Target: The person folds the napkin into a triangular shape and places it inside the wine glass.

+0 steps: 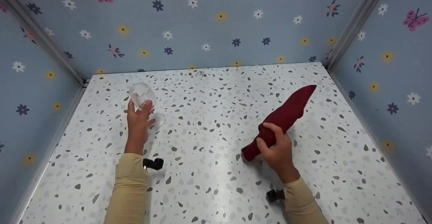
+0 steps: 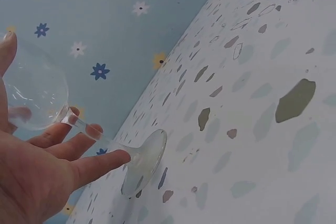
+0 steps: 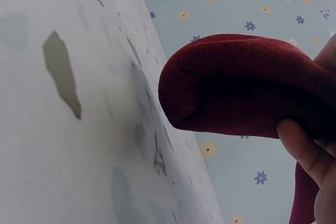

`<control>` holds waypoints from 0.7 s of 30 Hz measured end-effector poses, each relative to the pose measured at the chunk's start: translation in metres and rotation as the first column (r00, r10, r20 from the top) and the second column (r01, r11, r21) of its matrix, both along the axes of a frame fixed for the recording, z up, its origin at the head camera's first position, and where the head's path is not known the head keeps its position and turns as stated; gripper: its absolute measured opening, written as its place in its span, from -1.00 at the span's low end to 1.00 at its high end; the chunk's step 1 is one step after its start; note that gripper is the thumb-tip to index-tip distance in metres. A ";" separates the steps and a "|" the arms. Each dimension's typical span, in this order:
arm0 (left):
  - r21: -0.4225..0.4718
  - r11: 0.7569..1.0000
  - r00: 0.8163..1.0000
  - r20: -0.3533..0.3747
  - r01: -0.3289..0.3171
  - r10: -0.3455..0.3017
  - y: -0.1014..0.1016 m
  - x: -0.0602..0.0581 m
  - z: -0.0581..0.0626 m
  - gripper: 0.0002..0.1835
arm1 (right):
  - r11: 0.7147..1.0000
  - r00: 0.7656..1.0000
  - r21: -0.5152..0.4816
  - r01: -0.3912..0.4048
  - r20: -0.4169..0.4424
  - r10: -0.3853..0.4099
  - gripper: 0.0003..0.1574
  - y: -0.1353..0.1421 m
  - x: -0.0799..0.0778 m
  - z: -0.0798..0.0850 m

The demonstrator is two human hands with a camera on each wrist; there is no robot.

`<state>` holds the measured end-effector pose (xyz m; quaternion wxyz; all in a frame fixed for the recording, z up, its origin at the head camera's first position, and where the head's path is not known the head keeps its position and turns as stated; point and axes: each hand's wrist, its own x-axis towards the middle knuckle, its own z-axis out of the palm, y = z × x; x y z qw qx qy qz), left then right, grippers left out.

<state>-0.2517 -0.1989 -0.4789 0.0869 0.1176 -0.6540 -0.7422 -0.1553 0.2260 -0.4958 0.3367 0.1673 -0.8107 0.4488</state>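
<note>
My left hand (image 1: 137, 120) grips a clear stemmed wine glass (image 1: 143, 91) at the left of the table. Its thumb lies against the bowl and the other fingers run along the stem, as the left wrist view shows. The glass's round foot (image 2: 148, 162) is close over the tabletop. On the right side, my right hand (image 1: 279, 151) holds a dark red cloth (image 1: 287, 112), bunched lengthwise, with thumb and fingers around its near part. The cloth slants away to a pointed far end. A rounded fold faces the camera in the right wrist view, and most of the fingers are hidden there.
The white speckled table (image 1: 209, 143) lies under both hands. Blue flowered panels stand along the back (image 1: 189, 25) and both sides, joined by grey corner posts (image 1: 354, 25). A black wrist mount (image 1: 153, 163) sticks out from the left sleeve, another (image 1: 275, 195) from the right.
</note>
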 end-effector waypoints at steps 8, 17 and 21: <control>0.002 1.000 0.999 -0.022 0.029 -0.029 0.006 0.002 0.000 -0.05 | 1.000 1.000 0.002 0.006 -0.010 -0.006 -0.34 -0.002 0.000 0.000; 0.021 0.998 0.997 -0.036 0.064 -0.063 0.010 0.004 -0.001 -0.07 | 1.000 1.000 -0.001 0.006 -0.014 -0.006 -0.34 -0.001 0.000 -0.001; 0.021 0.996 0.995 -0.047 0.090 -0.088 0.011 0.006 -0.001 -0.10 | 1.000 1.000 -0.004 0.021 -0.019 -0.021 -0.35 -0.001 0.000 -0.001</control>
